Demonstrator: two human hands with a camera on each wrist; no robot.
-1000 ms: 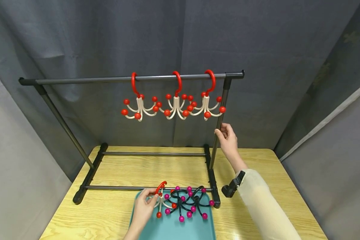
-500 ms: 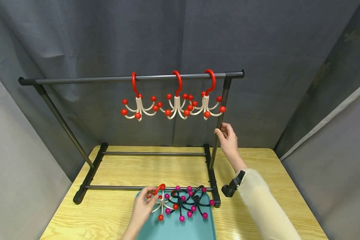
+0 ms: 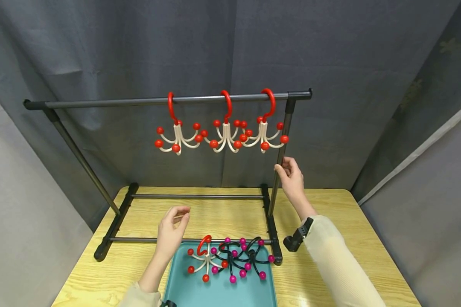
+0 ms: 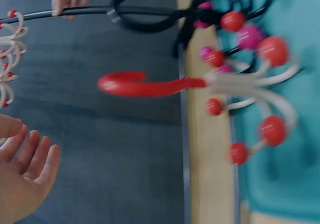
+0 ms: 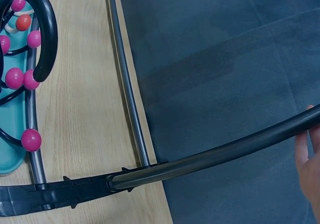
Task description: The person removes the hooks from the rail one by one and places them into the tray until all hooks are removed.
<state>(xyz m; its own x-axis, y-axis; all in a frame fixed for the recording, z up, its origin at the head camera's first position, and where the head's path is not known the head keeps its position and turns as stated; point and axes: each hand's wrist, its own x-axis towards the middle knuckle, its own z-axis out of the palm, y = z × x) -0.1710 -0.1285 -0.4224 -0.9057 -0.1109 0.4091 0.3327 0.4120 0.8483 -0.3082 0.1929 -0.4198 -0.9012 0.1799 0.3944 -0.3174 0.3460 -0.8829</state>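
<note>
Fingers loosely curled, the left hand [image 3: 170, 230] hovers empty at lower centre, above the red-hooked hanger [image 3: 204, 256] in the teal tray [image 3: 219, 294]. At right of centre, the right hand [image 3: 290, 179] grips the rack's upright post [image 3: 282, 157]

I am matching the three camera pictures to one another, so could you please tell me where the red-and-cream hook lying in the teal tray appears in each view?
Head: the red-and-cream hook lies at the tray's far left, lower middle of the picture.
Left wrist: it fills the middle and right, blurred, red hook pointing left.
Right wrist: only a red ball and cream prong show at the top left.
Shared landmark: the black rack upright that the right hand holds.
</note>
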